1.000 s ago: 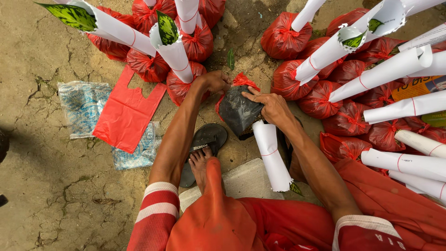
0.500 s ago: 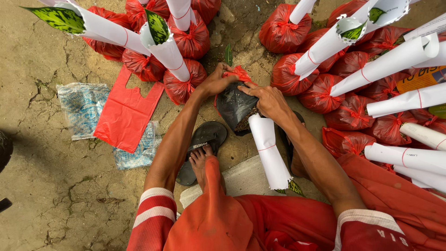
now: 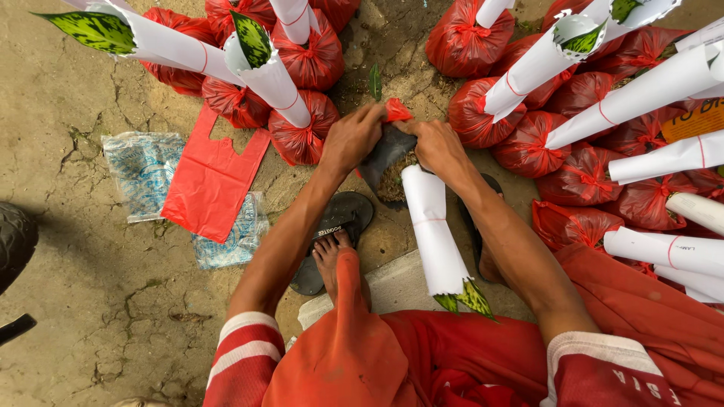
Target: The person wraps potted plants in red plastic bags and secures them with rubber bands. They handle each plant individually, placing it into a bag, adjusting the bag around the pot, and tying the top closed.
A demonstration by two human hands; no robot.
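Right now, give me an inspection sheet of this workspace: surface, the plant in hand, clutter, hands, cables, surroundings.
Surface: cracked bare ground.
Job's things: paper-wrapped plant with dark root ball; red bag scrap at its top.
Clutter: flat red bag, clear printed bags.
Grippers: left hand and right hand both grip the root ball.
Cables: nothing seen.
Surroundings: red-bagged wrapped plants on both sides; black sandal.

flat bag (image 3: pixel 213 177): red | paper sleeve (image 3: pixel 435 230): white | leaf (image 3: pixel 95 30): green, pale-speckled | sandal (image 3: pixel 337 226): black
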